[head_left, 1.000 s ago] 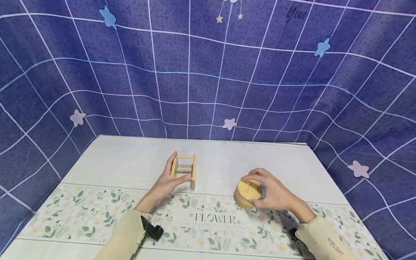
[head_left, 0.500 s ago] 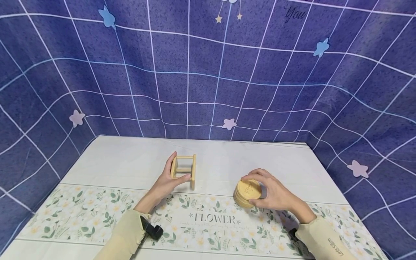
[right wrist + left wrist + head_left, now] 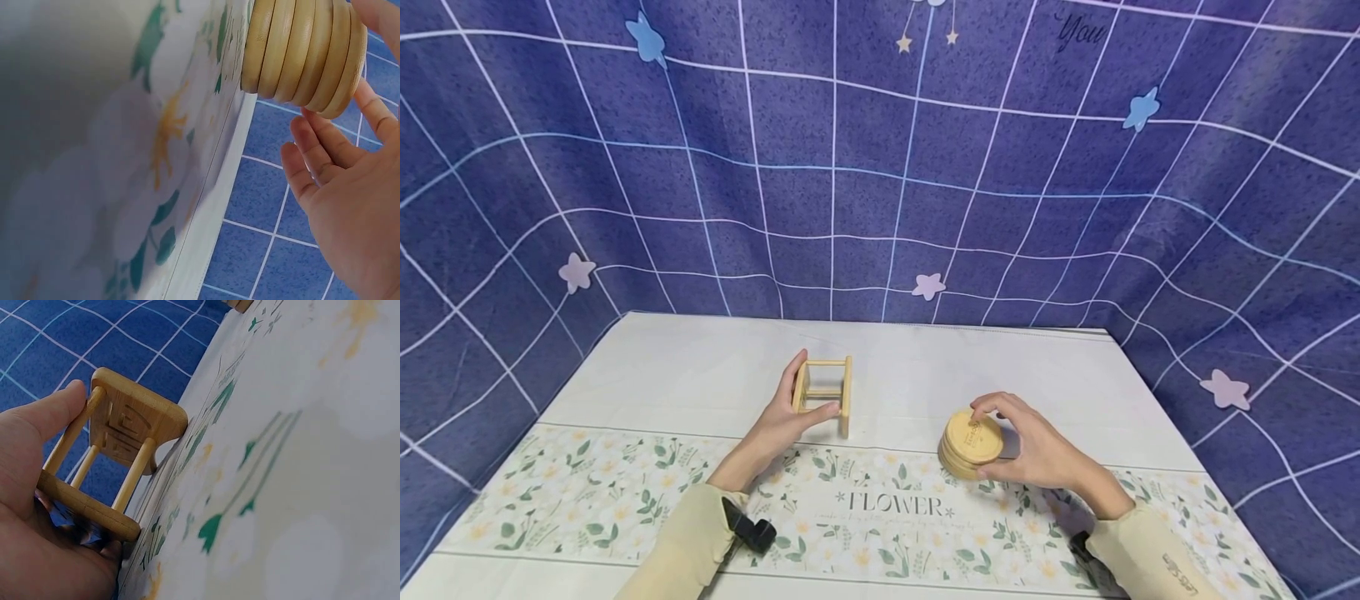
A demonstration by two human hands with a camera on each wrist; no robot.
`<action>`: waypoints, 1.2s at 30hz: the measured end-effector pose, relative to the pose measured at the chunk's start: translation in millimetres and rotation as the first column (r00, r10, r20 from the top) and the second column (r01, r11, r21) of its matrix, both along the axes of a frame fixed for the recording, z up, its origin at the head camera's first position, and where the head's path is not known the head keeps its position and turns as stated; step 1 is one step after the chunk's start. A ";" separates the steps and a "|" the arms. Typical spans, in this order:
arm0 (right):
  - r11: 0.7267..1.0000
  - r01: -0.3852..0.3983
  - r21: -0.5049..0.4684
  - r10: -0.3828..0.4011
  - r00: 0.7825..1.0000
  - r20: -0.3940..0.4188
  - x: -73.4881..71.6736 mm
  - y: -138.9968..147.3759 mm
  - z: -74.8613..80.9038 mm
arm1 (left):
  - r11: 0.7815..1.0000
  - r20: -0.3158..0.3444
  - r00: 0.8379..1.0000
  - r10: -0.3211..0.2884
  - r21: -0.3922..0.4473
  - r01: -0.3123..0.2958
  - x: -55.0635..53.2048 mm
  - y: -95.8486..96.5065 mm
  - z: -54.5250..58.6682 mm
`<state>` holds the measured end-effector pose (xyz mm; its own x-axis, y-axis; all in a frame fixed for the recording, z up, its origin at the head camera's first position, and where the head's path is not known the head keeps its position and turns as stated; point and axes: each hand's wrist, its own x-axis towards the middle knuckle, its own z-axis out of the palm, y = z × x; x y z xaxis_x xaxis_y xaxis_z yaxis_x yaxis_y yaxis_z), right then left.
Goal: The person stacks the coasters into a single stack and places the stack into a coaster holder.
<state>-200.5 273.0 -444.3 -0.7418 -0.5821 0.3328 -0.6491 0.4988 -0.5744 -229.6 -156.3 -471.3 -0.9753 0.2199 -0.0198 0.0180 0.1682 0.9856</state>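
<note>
A small wooden coaster holder (image 3: pixel 847 392) with two end plates joined by round rods stands left of centre in the head view. My left hand (image 3: pixel 781 423) grips it, thumb across the near side and fingers behind the left plate. In the left wrist view the holder's far plate (image 3: pixel 140 409) bears carved marks. To the right, round wooden coasters (image 3: pixel 953 460) are stacked in a leaning pile. My right hand (image 3: pixel 1030 442) is at the top coaster (image 3: pixel 972 443), index fingertip on its far part and thumb at its near edge. Its other fingers are spread beside the stack (image 3: pixel 294 50).
A white table cover (image 3: pixel 700 358) has a flower-printed band (image 3: pixel 625 500) with the word FLOWER. Behind it hangs a blue curtain (image 3: pixel 865 208) with a light grid and stars. Black straps with cameras (image 3: pixel 752 529) sit at the wrists.
My right index finger has shifted from the far rim onto the top coaster's upper face, and the hand has drawn slightly right. The left hand and the holder have stayed in place.
</note>
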 end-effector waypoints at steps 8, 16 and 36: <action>1.000 0.017 -0.018 -0.017 1.000 0.018 2.3 5.5 -1.6 | 0.999 0.009 1.000 -0.002 0.041 0.002 -1.3 -0.3 -1.6; 0.999 0.024 -0.023 -0.024 0.999 0.030 4.0 9.6 -2.1 | 0.998 -0.014 1.000 0.006 0.061 -0.005 -1.2 0.9 -0.3; 0.999 -0.018 -0.043 0.024 0.990 0.140 1.0 15.5 -9.5 | 0.997 -0.078 0.994 0.071 -0.006 -0.072 0.3 3.0 1.6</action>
<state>-199.5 288.5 -453.8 -0.7704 -0.5862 0.2505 -0.5709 0.4596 -0.6803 -229.3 -153.2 -469.7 -0.9872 0.1500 0.0552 0.0821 0.1801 0.9802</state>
